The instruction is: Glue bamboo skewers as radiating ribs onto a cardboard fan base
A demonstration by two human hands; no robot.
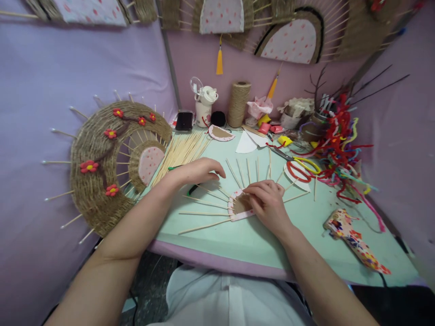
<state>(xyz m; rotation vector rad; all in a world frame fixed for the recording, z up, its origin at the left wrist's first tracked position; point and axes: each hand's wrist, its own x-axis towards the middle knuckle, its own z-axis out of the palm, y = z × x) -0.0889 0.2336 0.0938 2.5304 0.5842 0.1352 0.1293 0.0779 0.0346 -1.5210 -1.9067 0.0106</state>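
Note:
On the pale green table lies a small half-round card piece with a pink rim, and thin wooden sticks fan out from it. My right hand rests on the card's right part, fingers curled and pressing down on it. My left hand hovers over the sticks to the left, fingers stretched forward, close to a green-and-black pen-like thing lying under it. What the left fingertips touch is hidden.
A woven twine fan with red flowers leans at the left. A bundle of loose sticks lies beside it. Scissors, a heap of pipe cleaners, a twine spool, a white pot and a patterned paper piece fill the back and right.

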